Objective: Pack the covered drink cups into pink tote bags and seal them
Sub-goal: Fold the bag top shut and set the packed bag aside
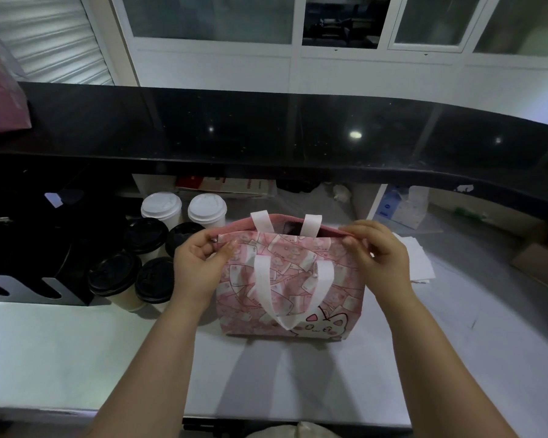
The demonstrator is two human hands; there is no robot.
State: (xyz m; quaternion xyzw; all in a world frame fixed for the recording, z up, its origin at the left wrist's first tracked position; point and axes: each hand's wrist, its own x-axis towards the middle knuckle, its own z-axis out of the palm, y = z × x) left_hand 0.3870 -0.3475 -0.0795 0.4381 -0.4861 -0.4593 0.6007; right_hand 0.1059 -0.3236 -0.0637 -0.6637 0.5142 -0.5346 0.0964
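A pink tote bag point(298, 279) with a cat print and white handles stands upright on the white counter point(76, 352). My left hand point(200, 263) pinches the bag's top edge at its left end, by a small metal zip pull. My right hand point(377, 251) pinches the same top edge at the right end. The mouth is nearly closed, and something dark shows through a narrow gap between the far handles. Left of the bag stand several covered cups: two with white lids point(184, 210) at the back and several with black lids point(133, 263) in front.
A raised black bar top point(298, 137) runs across behind the counter. A black holder point(29, 263) sits at the far left. White papers point(415, 257) lie to the right of the bag, with boxes point(405, 207) beyond. A pink bag point(0, 99) rests on the bar top's left end.
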